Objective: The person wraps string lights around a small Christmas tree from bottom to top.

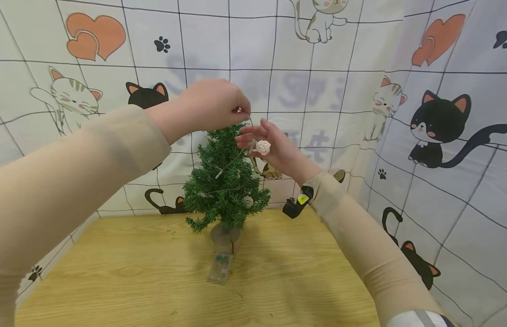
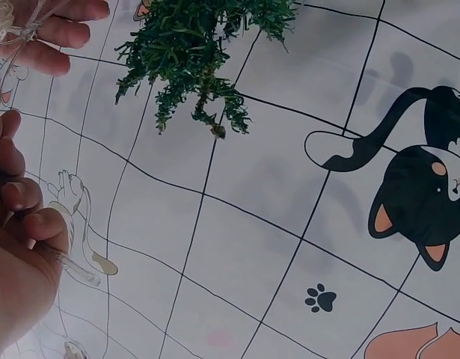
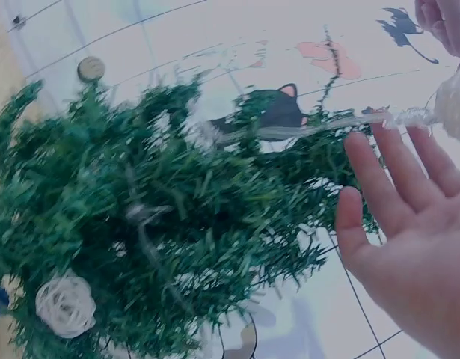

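Note:
A small green artificial Christmas tree (image 1: 226, 186) stands on the table in the head view. My left hand (image 1: 210, 105) is above its top, fingers curled, pinching the clear wire of a string of ball lights; a piece of that wire (image 2: 81, 269) sticks out of the fist in the left wrist view. A white woven ball (image 1: 263, 147) hangs from the wire in front of my right palm. My right hand (image 1: 282, 150) is right of the treetop, fingers extended, with the wire (image 3: 312, 131) passing by the fingertips. Another white ball (image 3: 66, 305) sits among the lower branches.
The tree's round base (image 1: 224, 235) rests on the wooden table (image 1: 130, 263). A clear battery box (image 1: 219, 269) lies flat before it. Cat-printed curtains (image 1: 310, 91) enclose the back and sides. A black wrist camera (image 1: 295, 208) is strapped to the right wrist.

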A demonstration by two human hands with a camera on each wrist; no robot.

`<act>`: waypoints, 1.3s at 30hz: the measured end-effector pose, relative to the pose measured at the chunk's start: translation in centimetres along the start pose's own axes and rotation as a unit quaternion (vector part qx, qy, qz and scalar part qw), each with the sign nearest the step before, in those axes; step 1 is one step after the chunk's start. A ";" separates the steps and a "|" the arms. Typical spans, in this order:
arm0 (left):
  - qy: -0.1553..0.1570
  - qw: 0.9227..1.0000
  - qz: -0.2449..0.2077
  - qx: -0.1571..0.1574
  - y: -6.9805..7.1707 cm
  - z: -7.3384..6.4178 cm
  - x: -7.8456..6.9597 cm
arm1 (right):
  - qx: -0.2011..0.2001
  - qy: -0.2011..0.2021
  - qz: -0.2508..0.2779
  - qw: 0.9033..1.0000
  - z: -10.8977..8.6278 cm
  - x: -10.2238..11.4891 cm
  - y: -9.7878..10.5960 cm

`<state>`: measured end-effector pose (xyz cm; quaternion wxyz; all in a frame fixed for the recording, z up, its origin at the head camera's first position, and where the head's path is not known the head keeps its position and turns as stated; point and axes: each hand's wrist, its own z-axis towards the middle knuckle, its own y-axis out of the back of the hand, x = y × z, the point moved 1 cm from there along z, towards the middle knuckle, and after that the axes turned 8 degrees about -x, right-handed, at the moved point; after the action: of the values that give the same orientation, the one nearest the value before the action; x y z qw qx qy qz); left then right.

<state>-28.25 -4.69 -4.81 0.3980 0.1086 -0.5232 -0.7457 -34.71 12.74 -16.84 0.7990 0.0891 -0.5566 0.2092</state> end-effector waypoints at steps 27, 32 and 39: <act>0.107 0.990 -0.087 -0.018 -2.9 3.8 6.1 | -0.195 -0.005 0.048 0.980 3.2 -0.8 2.4; 0.132 0.985 -0.109 -0.021 -3.5 4.2 6.4 | -0.236 0.004 0.029 0.971 3.7 -1.6 2.8; 0.135 0.986 -0.097 -0.017 -3.8 4.9 7.1 | -0.277 0.005 -0.018 0.961 4.3 -2.1 3.2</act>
<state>-37.63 -5.80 -4.21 0.3924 0.2516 -0.4393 -0.7679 -40.38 13.51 -17.54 0.7988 -0.1270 -0.5871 0.0327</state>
